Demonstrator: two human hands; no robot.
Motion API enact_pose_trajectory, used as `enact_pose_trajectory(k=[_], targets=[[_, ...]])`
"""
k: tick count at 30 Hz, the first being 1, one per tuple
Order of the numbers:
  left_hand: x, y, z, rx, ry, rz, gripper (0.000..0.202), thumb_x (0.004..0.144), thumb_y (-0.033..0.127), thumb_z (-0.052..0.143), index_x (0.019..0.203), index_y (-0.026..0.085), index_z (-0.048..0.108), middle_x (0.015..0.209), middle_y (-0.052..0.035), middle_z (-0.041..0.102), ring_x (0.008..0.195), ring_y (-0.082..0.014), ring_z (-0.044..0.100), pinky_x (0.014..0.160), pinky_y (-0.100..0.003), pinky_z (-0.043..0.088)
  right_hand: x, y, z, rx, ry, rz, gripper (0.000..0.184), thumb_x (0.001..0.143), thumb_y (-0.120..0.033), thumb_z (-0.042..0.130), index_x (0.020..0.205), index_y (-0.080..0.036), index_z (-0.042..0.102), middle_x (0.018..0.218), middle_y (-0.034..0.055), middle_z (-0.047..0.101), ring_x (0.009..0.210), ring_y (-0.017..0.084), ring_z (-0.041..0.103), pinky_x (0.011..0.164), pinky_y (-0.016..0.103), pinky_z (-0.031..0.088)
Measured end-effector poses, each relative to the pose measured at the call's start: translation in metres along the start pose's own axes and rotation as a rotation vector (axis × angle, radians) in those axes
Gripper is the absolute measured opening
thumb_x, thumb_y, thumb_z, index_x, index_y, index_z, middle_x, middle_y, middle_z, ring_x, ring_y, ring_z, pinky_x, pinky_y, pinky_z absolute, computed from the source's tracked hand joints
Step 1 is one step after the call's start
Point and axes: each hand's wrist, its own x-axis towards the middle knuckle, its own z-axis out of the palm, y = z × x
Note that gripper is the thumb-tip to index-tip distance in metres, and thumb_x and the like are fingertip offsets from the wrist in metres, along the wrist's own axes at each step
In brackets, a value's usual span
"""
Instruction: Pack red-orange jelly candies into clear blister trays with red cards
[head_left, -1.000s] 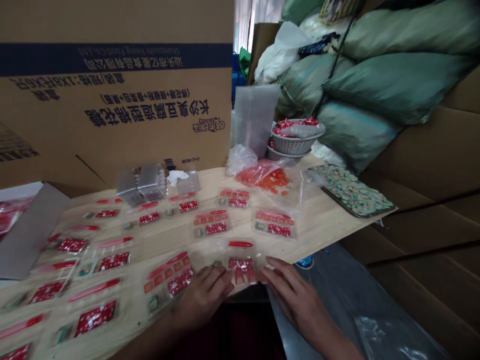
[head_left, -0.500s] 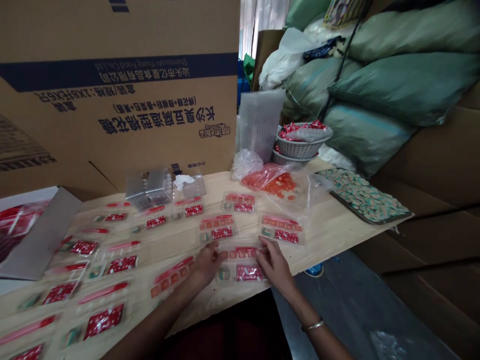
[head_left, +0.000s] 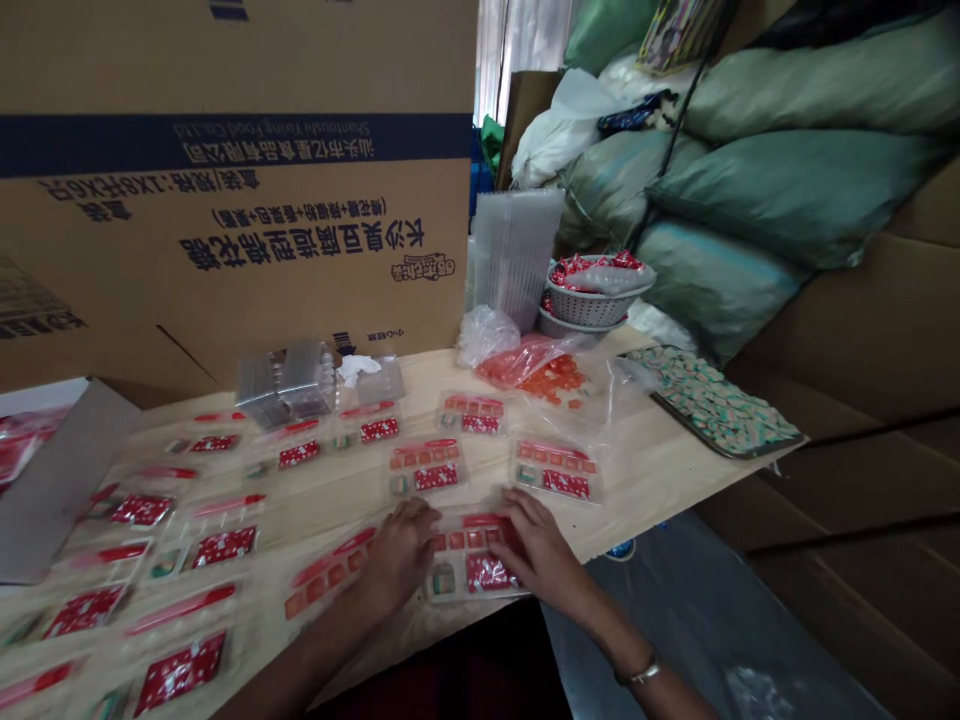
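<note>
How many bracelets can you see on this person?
1 bracelet, on the right wrist, behind the right hand. The left wrist shows none, though one could be hidden.

Clear plastic pack, red contents, lying flat

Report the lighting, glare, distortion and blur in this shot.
Head view: soft, dim indoor light, with glare on the clear plastic pack; the wide lens bends the wooden tabletop and cardboard carton; the left hand and right hand look slightly soft.
</note>
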Motion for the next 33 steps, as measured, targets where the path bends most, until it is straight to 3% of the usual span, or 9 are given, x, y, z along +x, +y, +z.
enact_pose_trajectory(k=[3,7,11,15,19,22,26,30,33], targets=[[-0.034,-0.035,-0.008,0.025,0.102,-0.067,0.026,0.072,0.021,0.059,0.098,0.018,0.059,0.116,-0.0122,0.056,0.108,-0.0274,0.053,0.092,-0.043,0.046,0.014,0.035,-0.027,-0.053,0.028,-0.017,0.027,0.085,-0.031,0.052,0.109,-0.017,0.054,0.127,0.0153,0.049,0.123,0.028,0.041,0.101,0.048,0.037],[-0.081,-0.069,-0.001,0.198,0.092,-0.125,0.054,0.060,0.031,0.067,0.112,0.023,0.054,0.131,-0.0141,0.048,0.119,-0.0371,0.044,0.093,-0.055,0.041,0.032,0.085,-0.051,-0.183,-0.126,0.033,0.041,0.070,-0.033,0.064,0.106,-0.016,0.056,0.130,0.0172,0.047,0.126,0.034,0.037,0.100,0.052,0.034],[-0.086,-0.078,0.006,0.177,0.064,-0.042,0.054,0.065,0.038,0.065,0.115,0.022,0.051,0.133,-0.0153,0.047,0.121,-0.0338,0.045,0.097,-0.050,0.040,0.045,0.101,-0.056,-0.292,-0.265,0.085,0.047,0.063,-0.029,0.065,0.108,-0.018,0.057,0.133,0.0162,0.045,0.121,0.034,0.041,0.096,0.049,0.037],[-0.079,-0.075,0.003,0.182,0.080,0.003,0.064,0.067,0.040,0.065,0.123,0.018,0.044,0.136,-0.0187,0.045,0.126,-0.0346,0.041,0.102,-0.053,0.035,0.049,0.094,-0.055,-0.359,-0.341,0.151,0.064,0.059,-0.032,0.069,0.119,-0.015,0.053,0.136,0.0192,0.040,0.126,0.038,0.034,0.098,0.050,0.034],[-0.089,-0.064,0.000,0.237,0.083,-0.039,0.068,0.057,0.037,0.072,0.118,0.020,0.049,0.140,-0.0179,0.041,0.125,-0.0391,0.039,0.101,-0.058,0.032,0.037,0.088,-0.052,-0.348,-0.342,0.136,0.069,0.064,-0.043,0.069,0.125,-0.016,0.051,0.132,0.0200,0.042,0.118,0.037,0.042,0.096,0.051,0.035],[-0.096,-0.059,0.001,0.207,0.069,-0.132,0.046,0.063,0.028,0.068,0.107,0.022,0.055,0.124,-0.0129,0.054,0.110,-0.0331,0.051,0.091,-0.050,0.043,0.024,0.093,-0.050,-0.312,-0.285,0.102,0.065,0.070,-0.049,0.064,0.126,-0.019,0.051,0.135,0.0181,0.040,0.121,0.037,0.040,0.097,0.051,0.034],[-0.102,-0.068,0.012,0.100,0.086,-0.062,0.039,0.072,0.026,0.062,0.110,0.023,0.052,0.117,-0.0100,0.055,0.108,-0.0281,0.052,0.087,-0.041,0.047,0.020,0.094,-0.055,-0.195,-0.183,0.094,0.057,0.068,-0.040,0.064,0.119,-0.020,0.053,0.127,0.0146,0.047,0.118,0.032,0.044,0.097,0.047,0.037],[-0.109,-0.081,0.024,0.117,0.185,0.011,0.040,0.078,0.032,0.059,0.116,0.023,0.048,0.119,-0.0114,0.054,0.106,-0.0281,0.054,0.085,-0.041,0.047,0.025,0.048,-0.057,-0.021,-0.147,-0.023,0.057,0.066,-0.032,0.064,0.120,-0.022,0.052,0.126,0.0120,0.048,0.119,0.031,0.043,0.098,0.046,0.038],[-0.112,-0.079,0.021,0.123,0.192,0.031,0.040,0.081,0.035,0.056,0.118,0.023,0.047,0.119,-0.0114,0.055,0.104,-0.0273,0.054,0.084,-0.041,0.046,0.025,-0.001,-0.041,0.014,-0.264,-0.178,0.066,0.061,-0.030,0.069,0.125,-0.024,0.050,0.133,0.0108,0.043,0.126,0.032,0.036,0.103,0.047,0.033]])
